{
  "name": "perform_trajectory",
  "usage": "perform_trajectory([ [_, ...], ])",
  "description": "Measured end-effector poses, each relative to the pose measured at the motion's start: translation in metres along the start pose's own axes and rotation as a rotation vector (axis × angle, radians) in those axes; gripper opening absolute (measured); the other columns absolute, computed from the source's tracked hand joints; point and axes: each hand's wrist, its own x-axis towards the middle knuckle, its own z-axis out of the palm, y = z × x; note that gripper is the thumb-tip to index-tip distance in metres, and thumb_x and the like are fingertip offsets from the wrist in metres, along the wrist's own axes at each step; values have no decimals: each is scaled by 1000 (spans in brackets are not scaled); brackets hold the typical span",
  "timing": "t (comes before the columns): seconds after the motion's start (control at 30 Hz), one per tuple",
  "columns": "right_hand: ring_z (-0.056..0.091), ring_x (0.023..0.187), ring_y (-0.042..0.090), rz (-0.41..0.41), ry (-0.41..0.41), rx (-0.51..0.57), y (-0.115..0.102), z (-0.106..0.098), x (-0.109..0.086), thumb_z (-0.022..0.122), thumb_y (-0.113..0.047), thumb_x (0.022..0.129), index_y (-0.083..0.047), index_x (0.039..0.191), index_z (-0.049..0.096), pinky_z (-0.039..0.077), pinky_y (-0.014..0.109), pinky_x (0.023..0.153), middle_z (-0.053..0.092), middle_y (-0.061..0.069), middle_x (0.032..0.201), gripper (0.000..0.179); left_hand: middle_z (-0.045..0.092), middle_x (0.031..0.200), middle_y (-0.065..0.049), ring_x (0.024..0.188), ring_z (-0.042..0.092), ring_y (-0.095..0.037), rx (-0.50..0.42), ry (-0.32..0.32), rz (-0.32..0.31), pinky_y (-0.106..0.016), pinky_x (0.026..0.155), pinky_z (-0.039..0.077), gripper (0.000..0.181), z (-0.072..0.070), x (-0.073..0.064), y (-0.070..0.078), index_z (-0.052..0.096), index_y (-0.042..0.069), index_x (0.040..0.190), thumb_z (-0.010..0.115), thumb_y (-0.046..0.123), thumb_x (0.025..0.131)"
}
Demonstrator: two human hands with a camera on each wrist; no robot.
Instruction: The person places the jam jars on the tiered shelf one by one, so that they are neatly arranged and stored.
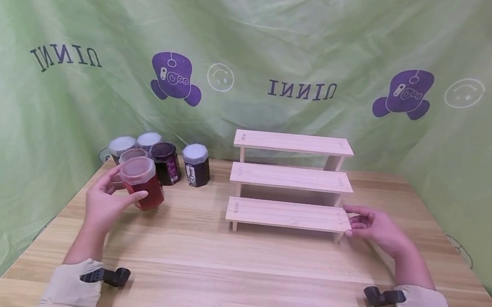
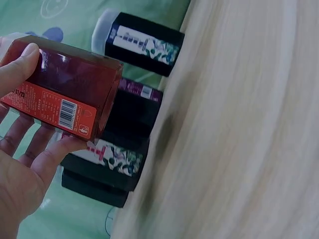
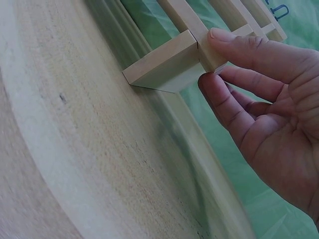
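My left hand (image 1: 104, 204) grips a red jar (image 1: 149, 191) with angled sides and a translucent lid, thumb on one side and fingers on the other. In the left wrist view this jar (image 2: 70, 82) is tilted and held above the tabletop, its orange-red label and barcode facing the camera. At the right, my right hand (image 1: 380, 229) pinches the end of the lowest shelf (image 1: 286, 214) of a three-step wooden rack. The right wrist view shows thumb and forefinger on that shelf's end (image 3: 183, 17), just above its leg (image 3: 162, 59).
Several more jars stand at the back left: a dark one with a purple label (image 1: 172, 170), a white-lidded one (image 1: 197, 171) apart to its right, others partly hidden. The rack's upper shelves (image 1: 294, 143) rise near the green curtain (image 1: 255, 42). Everything stands on a wooden table (image 1: 234, 289).
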Motion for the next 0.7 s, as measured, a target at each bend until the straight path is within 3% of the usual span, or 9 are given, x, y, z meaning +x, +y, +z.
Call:
perform_trajectory([
  [0.23, 62, 96, 9, 2, 3, 3, 0, 0, 0, 77, -1, 78, 14, 140, 37, 56, 24, 81, 60, 23, 116, 75, 62, 105, 8, 92, 60, -6, -23, -14, 80, -15, 85, 47, 87, 9, -6, 9, 50, 19, 143, 90, 8, 67],
  [0.53, 63, 96, 8, -10, -2, 12, 2, -1, 0, 77, 0, 78, 15, 140, 37, 56, 23, 81, 59, 26, 119, 75, 62, 107, 10, 96, 59, -8, -84, -74, 95, -13, 83, 47, 87, 20, -17, 23, 50, 18, 144, 89, 4, 67],
  [0.7, 63, 96, 9, -8, -2, 16, 3, -1, 1, 76, 1, 78, 16, 140, 37, 56, 24, 80, 60, 24, 118, 75, 62, 106, 11, 94, 60, -9, -103, -98, 139, -13, 83, 47, 87, 27, -23, 30, 50, 15, 143, 89, 2, 66],
])
